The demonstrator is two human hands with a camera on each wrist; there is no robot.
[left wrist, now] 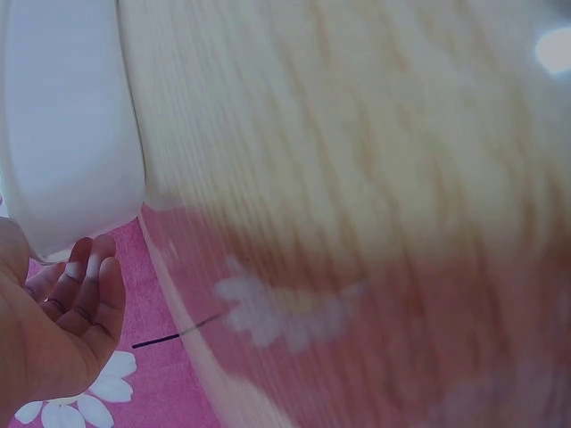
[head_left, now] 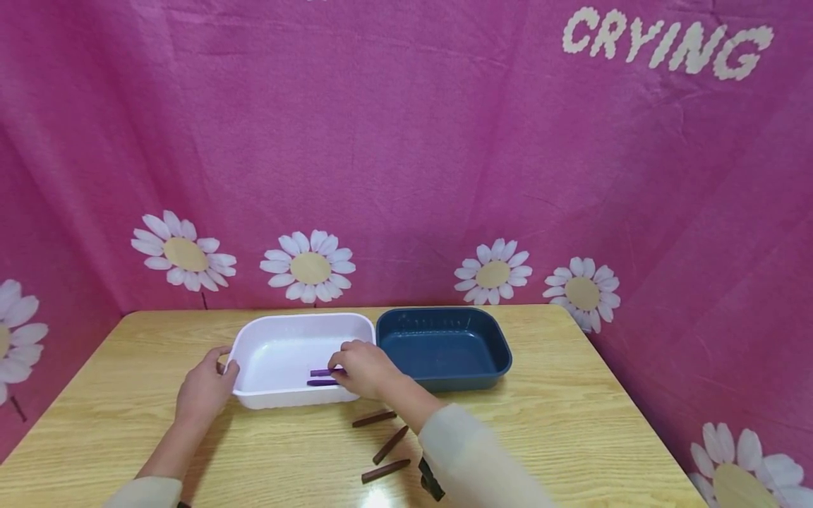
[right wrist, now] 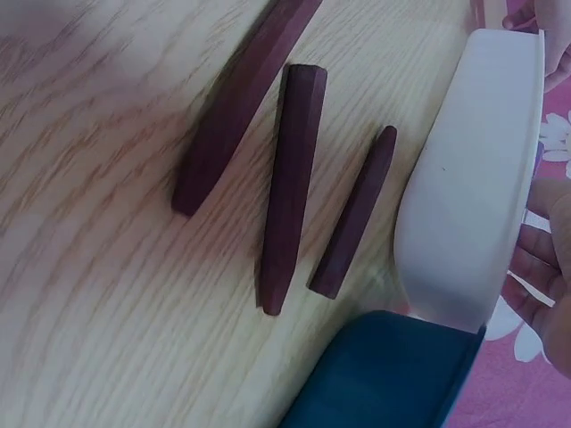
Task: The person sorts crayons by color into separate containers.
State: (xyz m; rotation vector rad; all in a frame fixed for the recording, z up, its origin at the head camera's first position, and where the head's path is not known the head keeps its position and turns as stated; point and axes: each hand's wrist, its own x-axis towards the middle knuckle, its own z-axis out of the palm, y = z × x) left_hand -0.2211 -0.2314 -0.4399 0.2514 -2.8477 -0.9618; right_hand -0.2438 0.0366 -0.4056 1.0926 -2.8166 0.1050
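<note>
A white plastic basin (head_left: pixel 293 398) sits on the table, with two purple crayons (head_left: pixel 322 383) showing at its near right side. My right hand (head_left: pixel 366 368) reaches over the basin's right end and pinches the farther purple crayon (head_left: pixel 320 372) by its right end. At the basin's left end my left hand (head_left: pixel 205 388) grips the rim, thumb toward the near corner. In the left wrist view the fingers of that hand (left wrist: pixel 67 312) curl by the basin's end wall. Three brown crayons (right wrist: pixel 293 187) lie on the table in front, below my right forearm.
A dark blue basin (head_left: pixel 444 383) stands against the right end of the white one. The wooden table (head_left: pixel 559 437) carries both basins. Behind it hangs a pink cloth (head_left: pixel 406 176) with white daisies.
</note>
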